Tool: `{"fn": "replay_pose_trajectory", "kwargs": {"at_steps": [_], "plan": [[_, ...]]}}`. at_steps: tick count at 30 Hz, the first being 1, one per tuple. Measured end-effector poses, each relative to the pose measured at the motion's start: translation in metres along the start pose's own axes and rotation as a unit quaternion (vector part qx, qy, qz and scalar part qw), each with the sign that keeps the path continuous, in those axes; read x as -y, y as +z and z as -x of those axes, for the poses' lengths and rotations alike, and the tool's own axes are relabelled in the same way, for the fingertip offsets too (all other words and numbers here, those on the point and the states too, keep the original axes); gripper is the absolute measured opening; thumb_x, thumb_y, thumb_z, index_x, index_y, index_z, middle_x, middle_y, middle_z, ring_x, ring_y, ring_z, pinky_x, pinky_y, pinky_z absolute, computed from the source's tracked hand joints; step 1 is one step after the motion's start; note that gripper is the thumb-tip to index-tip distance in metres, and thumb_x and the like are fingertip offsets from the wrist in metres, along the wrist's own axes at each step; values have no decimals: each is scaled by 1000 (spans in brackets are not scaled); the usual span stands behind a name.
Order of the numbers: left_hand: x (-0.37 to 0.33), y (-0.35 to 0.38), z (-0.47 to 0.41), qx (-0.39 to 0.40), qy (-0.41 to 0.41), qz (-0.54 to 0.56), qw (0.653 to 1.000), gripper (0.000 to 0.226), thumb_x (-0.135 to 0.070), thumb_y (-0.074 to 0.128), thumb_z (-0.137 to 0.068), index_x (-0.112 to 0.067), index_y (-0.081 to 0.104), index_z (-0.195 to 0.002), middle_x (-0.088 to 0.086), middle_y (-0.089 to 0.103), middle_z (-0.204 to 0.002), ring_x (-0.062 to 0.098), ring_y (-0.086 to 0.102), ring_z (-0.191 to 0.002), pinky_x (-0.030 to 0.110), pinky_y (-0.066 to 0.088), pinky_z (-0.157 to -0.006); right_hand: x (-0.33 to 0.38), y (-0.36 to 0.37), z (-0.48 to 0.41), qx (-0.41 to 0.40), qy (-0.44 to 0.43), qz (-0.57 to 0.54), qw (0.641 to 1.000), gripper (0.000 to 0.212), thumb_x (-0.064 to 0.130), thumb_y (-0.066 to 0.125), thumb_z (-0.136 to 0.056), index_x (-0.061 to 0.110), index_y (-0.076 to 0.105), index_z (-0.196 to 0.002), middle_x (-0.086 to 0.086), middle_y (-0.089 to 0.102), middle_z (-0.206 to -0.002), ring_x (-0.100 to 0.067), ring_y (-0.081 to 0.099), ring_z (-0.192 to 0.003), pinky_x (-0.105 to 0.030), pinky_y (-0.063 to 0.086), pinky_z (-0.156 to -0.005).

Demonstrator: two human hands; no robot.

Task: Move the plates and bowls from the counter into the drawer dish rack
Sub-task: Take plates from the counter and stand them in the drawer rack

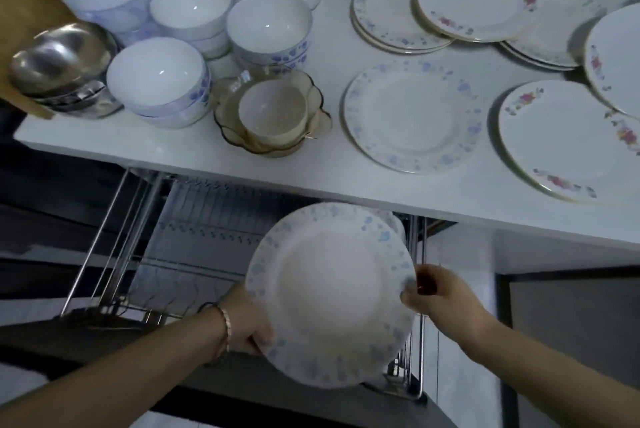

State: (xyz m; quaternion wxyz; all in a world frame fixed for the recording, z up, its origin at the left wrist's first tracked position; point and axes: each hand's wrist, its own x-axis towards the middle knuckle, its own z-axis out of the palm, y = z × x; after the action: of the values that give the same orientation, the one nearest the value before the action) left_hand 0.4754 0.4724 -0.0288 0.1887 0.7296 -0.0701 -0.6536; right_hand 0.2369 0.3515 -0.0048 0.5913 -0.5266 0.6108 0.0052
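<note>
Both hands grip one round white plate with a blue floral rim [330, 294], low centre of frame, over the pulled-out wire drawer dish rack [194, 240]. Left hand [247, 318] clamps the plate's lower-left edge, its fingers hidden behind the plate. Right hand [438, 292] pinches the right edge. The plate hides the rack's right half; a second plate edge [393, 219] just peeks out behind it. White tabletop [311, 171] above: stacked white bowls [194, 32] upper left, steel bowls [62, 64] cut off by the wood panel, flat plates [412, 116] on the right, rightmost ones cropped. Frame is motion-blurred.
</note>
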Motion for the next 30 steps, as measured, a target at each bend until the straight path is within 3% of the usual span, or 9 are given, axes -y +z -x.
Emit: {"fn": "replay_pose_trajectory", "kwargs": {"at_steps": [2, 5, 8, 11, 14, 21, 25, 28, 30], "plan": [[12, -10, -17, -12, -36, 1, 999, 45, 32, 44, -73, -1, 60, -99, 16, 60, -84, 29, 58, -72, 37, 54, -41, -8, 19, -15, 2, 14, 20, 1000, 10, 0, 60, -84, 8, 64, -87, -3, 64, -79, -16, 59, -72, -26, 51, -66], [15, -15, -55, -47, -30, -54, 997, 39, 24, 54, -73, -10, 64, -87, 9, 62, -80, 30, 61, -83, 42, 59, -62, -27, 45, -48, -20, 49, 40, 998, 14, -1, 57, -83, -3, 66, -93, -17, 67, -86, -30, 63, -83, -41, 53, -84], [6, -7, -98, -87, -7, -131, 988, 23, 10, 59, -77, -10, 66, -85, 4, 62, -78, 20, 59, -72, 24, 55, -55, -55, 66, -89, -54, 98, 34, 993, 22, -2, 51, -84, -14, 63, -97, -31, 63, -86, -31, 57, -73, -34, 48, -68], [-3, 7, -143, -112, 9, -180, 977, 16, -4, 60, -83, -7, 67, -96, 9, 64, -91, 17, 57, -73, 18, 46, -73, -81, 79, -130, -97, 136, 15, 986, 25, -1, 46, -86, -18, 61, -97, -19, 53, -75, -22, 47, -69, -27, 36, -59], [-16, 18, -184, -137, 30, -195, 971, 11, -10, 58, -85, -11, 66, -91, 9, 65, -93, 17, 56, -68, 20, 47, -64, -96, 81, -168, -144, 141, 13, 979, 24, -1, 44, -87, -11, 63, -99, -17, 61, -84, -25, 54, -72, -25, 42, -58], [-46, 27, -256, -174, 27, -238, 955, 42, -12, 48, -92, -4, 48, -134, 18, 53, -134, 31, 54, -121, 34, 46, -99, -101, 78, -220, -232, 97, 32, 967, 34, 18, 40, -96, -6, 62, -108, -26, 64, -106, -31, 62, -85, -32, 52, -74], [-53, 39, -273, -207, 44, -248, 945, 40, -14, 30, -100, 1, 43, -134, 15, 49, -135, 26, 50, -115, 27, 37, -86, -101, 80, -226, -244, 107, 41, 963, 31, 9, 43, -93, -5, 55, -119, -25, 58, -118, -37, 59, -104, -38, 50, -96], [-54, 43, -273, -208, 54, -282, 935, 34, -10, 36, -97, 5, 49, -125, 18, 53, -126, 30, 52, -113, 30, 40, -84, -103, 82, -225, -245, 140, 5, 959, 30, 1, 43, -92, 2, 51, -121, -18, 46, -131, -20, 54, -88, -10, 48, -82], [-52, 41, -274, -211, 53, -290, 932, 34, -11, 44, -93, 5, 52, -123, 21, 56, -123, 33, 55, -112, 30, 44, -83, -103, 84, -223, -248, 154, 22, 956, 32, 5, 43, -91, 4, 50, -123, -19, 47, -131, -26, 54, -101, -25, 46, -90]]}}
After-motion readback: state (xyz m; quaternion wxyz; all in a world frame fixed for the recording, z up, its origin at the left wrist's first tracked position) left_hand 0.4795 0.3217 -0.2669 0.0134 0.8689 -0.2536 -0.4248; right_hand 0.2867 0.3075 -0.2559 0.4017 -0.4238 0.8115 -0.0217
